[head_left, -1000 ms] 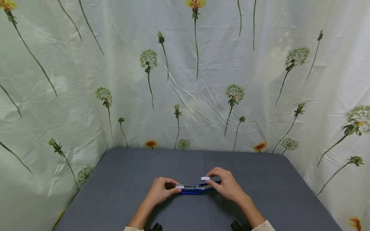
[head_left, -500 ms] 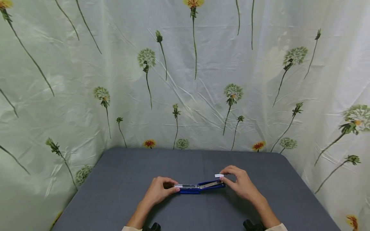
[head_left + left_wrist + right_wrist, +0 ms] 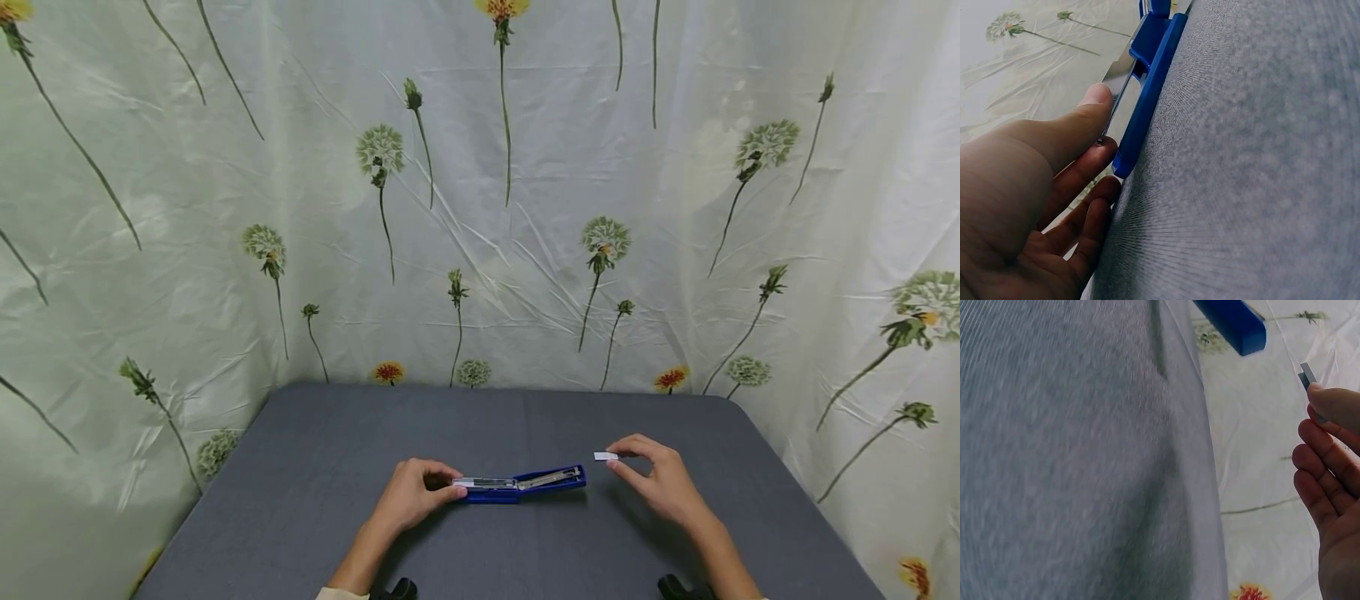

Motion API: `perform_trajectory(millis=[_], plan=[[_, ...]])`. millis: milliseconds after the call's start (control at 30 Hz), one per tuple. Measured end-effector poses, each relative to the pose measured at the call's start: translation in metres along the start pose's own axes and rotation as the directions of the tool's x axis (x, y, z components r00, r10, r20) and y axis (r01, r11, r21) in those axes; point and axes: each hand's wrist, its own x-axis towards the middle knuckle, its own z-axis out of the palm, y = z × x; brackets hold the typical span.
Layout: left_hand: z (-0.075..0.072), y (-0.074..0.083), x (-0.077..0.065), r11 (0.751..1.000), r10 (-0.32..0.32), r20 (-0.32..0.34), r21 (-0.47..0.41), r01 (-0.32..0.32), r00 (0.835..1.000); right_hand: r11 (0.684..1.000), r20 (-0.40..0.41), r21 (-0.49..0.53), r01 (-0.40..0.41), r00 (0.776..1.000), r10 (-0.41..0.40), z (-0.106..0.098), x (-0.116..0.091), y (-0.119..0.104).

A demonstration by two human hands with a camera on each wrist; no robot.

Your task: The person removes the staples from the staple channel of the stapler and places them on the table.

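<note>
A blue stapler [image 3: 491, 498] lies folded open on the grey table, its cover [image 3: 582, 477] stretched out to the right and raised a little above the cloth. At the stapler's left end, my left hand [image 3: 418, 493] pinches the metal magazine between thumb and index finger; the left wrist view shows the thumb [image 3: 1094, 103] on the metal, above the blue base [image 3: 1154, 87]. Off to the right of the cover, my right hand [image 3: 663, 479] holds a short strip of staples [image 3: 602, 456] in the air. Thumb and index finger pinch this strip in the right wrist view.
The grey cloth-covered table [image 3: 360, 425] reaches back to a pale curtain [image 3: 330, 200] printed with dandelions. Dark straps [image 3: 678, 587] show at both wrists along the bottom edge of the head view.
My right hand has moved right with the staple strip, away from over the stapler, so the cover's right end shows. My left hand stays at the magazine's left end.
</note>
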Motion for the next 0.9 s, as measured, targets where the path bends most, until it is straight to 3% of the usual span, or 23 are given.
perform_trajectory(millis=[200,467,900], plan=[[-0.001,0.000,0.001,1.000,-0.002,0.001,0.002,0.002,1.000,1.000,0.018,-0.003,-0.025,1.000,0.025,-0.006,-0.006,0.009],[0.001,-0.002,0.000,1.000,0.000,-0.007,0.007,0.000,1.000,0.998,0.104,-0.001,-0.066,0.992,0.066,-0.004,-0.017,0.021],[0.002,-0.002,0.000,1.000,-0.002,0.003,-0.006,0.002,1.000,1.000,0.127,0.000,-0.031,0.991,0.031,0.006,-0.029,0.029]])
